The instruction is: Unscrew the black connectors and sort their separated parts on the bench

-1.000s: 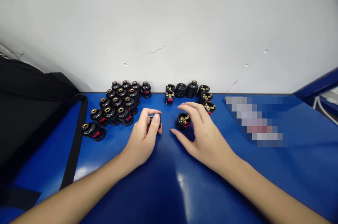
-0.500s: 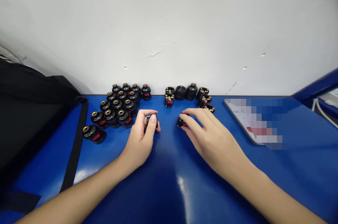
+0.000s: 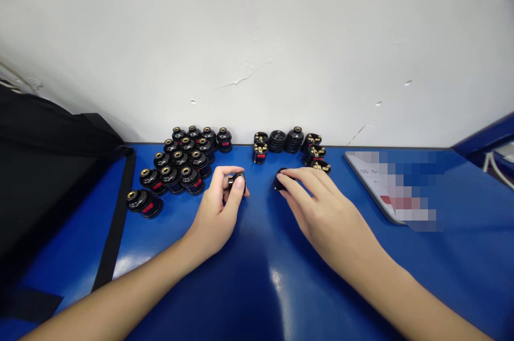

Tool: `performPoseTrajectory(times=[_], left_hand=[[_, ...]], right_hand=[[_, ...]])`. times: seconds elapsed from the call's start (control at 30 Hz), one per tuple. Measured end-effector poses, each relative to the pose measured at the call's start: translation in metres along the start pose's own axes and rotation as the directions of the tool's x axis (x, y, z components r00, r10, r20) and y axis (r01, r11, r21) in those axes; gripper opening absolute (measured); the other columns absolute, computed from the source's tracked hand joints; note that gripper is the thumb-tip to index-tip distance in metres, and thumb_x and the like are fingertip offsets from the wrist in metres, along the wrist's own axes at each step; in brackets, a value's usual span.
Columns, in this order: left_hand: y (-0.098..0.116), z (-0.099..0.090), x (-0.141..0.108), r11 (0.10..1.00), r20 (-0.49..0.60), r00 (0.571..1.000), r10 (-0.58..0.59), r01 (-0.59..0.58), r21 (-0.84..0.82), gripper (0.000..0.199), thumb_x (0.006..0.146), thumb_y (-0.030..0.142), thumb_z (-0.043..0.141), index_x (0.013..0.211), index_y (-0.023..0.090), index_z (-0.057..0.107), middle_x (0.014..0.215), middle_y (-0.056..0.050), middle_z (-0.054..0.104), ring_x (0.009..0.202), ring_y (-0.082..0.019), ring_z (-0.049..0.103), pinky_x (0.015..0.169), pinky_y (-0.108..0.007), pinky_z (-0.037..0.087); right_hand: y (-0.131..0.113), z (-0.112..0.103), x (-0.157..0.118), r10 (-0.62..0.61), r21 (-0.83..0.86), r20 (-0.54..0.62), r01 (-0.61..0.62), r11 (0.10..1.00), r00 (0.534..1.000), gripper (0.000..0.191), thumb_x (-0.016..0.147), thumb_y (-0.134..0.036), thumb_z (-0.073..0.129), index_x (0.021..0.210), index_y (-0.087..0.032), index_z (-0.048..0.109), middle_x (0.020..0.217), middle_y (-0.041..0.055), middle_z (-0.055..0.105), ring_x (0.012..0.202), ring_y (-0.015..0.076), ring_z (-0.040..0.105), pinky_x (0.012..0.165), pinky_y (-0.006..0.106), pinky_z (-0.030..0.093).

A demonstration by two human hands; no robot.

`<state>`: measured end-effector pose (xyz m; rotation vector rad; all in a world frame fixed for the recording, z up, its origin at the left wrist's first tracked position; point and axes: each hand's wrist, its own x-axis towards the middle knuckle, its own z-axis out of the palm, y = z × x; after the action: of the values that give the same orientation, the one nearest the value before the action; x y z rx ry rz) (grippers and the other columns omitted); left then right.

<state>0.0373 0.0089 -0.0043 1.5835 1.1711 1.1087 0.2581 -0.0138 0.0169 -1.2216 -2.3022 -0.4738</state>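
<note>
Black piece (image 3: pixel 231 182) sits pinched in the left hand (image 3: pixel 217 212), seemingly to leave one end free; the right hand (image 3: pixel 325 204) grips a socket (image 3: pixel 277 184) from above, probably for steadiness, both over the blue table (image 3: pixel 241 293).

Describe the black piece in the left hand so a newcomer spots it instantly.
Find the blue table, then the left hand near its middle. The black piece is in that hand's grip; unlike the domed black pieces standing to its left, it is held.
</note>
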Motion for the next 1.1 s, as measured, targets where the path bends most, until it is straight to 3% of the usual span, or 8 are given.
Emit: performPoseTrajectory(times=[0.17, 0.37, 0.53, 0.8, 0.93, 1.1], left_hand=[[-0.001, 0.000, 0.001, 1.000, 0.009, 1.000, -0.004, 0.004, 0.004, 0.032, 0.110, 0.049, 0.048, 0.128, 0.023, 0.052, 0.094, -0.002, 0.068, 0.089, -0.017, 0.064, 0.080, -0.031, 0.047], [-0.002, 0.001, 0.001, 0.999, 0.013, 0.999, -0.037, 0.037, 0.013, 0.035, 0.109, 0.049, 0.052, 0.133, 0.024, 0.050, 0.101, -0.003, 0.073, 0.087, -0.017, 0.064, 0.074, -0.030, 0.044], [-0.004, 0.003, 0.002, 1.000, 0.026, 1.000, 0.007, -0.008, 0.023, 0.030, 0.107, 0.047, 0.056, 0.125, 0.022, 0.056, 0.108, -0.006, 0.076, 0.101, -0.020, 0.068, 0.086, -0.033, 0.050], [-0.009, 0.004, 0.004, 0.995, -0.020, 0.995, 0.101, -0.102, -0.016, 0.030, 0.102, 0.035, 0.066, 0.128, 0.022, 0.063, 0.125, -0.009, 0.070, 0.114, -0.020, 0.070, 0.100, -0.035, 0.058], [-0.009, 0.004, 0.005, 0.988, -0.057, 0.986, 0.155, -0.154, 0.022, 0.028, 0.098, 0.030, 0.069, 0.125, 0.022, 0.071, 0.128, -0.009, 0.065, 0.115, -0.020, 0.069, 0.099, -0.033, 0.062], [-0.011, 0.005, 0.006, 0.991, -0.059, 0.990, 0.129, -0.130, -0.023, 0.037, 0.095, 0.029, 0.073, 0.131, 0.020, 0.067, 0.128, -0.011, 0.069, 0.115, -0.021, 0.071, 0.101, -0.035, 0.063]], right_hand=[[0.004, 0.006, 0.001, -0.002, -0.081, 0.013, 0.003, 0.997, 1.000, 0.036, 0.103, -0.009, 0.055, 0.135, 0.000, 0.067, 0.131, 0.0262, 0.072, 0.122, 0.0374, 0.068, 0.104, 0.054, 0.061], [0.010, 0.015, 0.007, 0.023, -0.180, -0.015, -0.026, 0.983, 1.000, 0.037, 0.106, -0.018, 0.055, 0.135, -0.001, 0.070, 0.132, 0.0232, 0.076, 0.127, 0.0413, 0.067, 0.121, 0.073, 0.040], [0.015, 0.019, 0.009, 0.052, -0.208, 0.024, -0.046, 0.977, 0.998, 0.045, 0.107, -0.025, 0.054, 0.143, 0.000, 0.065, 0.140, 0.0239, 0.072, 0.134, 0.0440, 0.062, 0.123, 0.078, 0.029], [0.019, 0.021, 0.008, 0.109, -0.217, 0.035, -0.099, 0.971, 0.993, 0.053, 0.105, -0.030, 0.059, 0.148, 0.000, 0.060, 0.148, 0.0267, 0.065, 0.143, 0.0469, 0.054, 0.124, 0.078, 0.025], [0.015, 0.016, 0.009, 0.091, -0.222, 0.022, -0.084, 0.972, 0.996, 0.042, 0.105, -0.030, 0.059, 0.137, -0.004, 0.069, 0.139, 0.0248, 0.070, 0.136, 0.0430, 0.061, 0.124, 0.073, 0.030], [0.016, 0.016, 0.008, 0.072, -0.195, 0.055, -0.060, 0.979, 0.996, 0.045, 0.107, -0.027, 0.053, 0.140, 0.000, 0.063, 0.139, 0.0273, 0.069, 0.131, 0.0390, 0.066, 0.127, 0.072, 0.029]])
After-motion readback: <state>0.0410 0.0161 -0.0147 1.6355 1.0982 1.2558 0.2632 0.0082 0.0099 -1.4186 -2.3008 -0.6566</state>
